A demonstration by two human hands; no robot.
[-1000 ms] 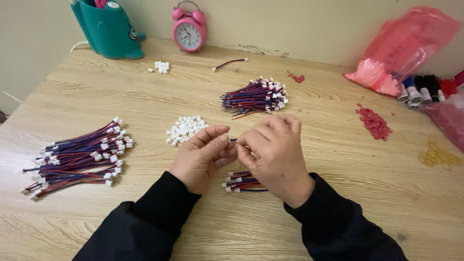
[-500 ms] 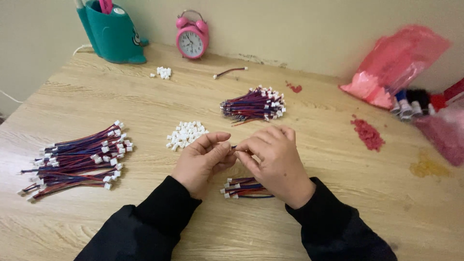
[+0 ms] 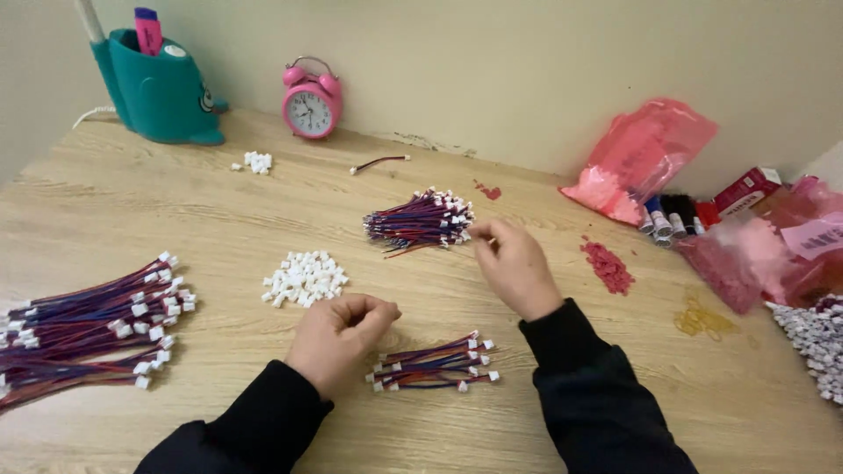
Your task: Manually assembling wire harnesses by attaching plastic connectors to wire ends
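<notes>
Reaching right hand [image 3: 514, 263] pinching at wire bundle [image 3: 421, 221], left hand [image 3: 338, 333] closed, teal holder [image 3: 162, 88] w/ pink marker [image 3: 147, 29].

We see bare wood free between white connector pile [image 3: 305, 278] and left wire bundle [image 3: 83, 323] — far wire bundle [image 3: 420, 222] blocks right hand [image 3: 516, 268] ahead.

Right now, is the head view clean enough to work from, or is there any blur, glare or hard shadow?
Head view: even, soft light with no glare on the wooden table; only faint shadows under the left hand and right hand; the centre wire bundle is sharp; the right edge crops the white connectors.
</notes>
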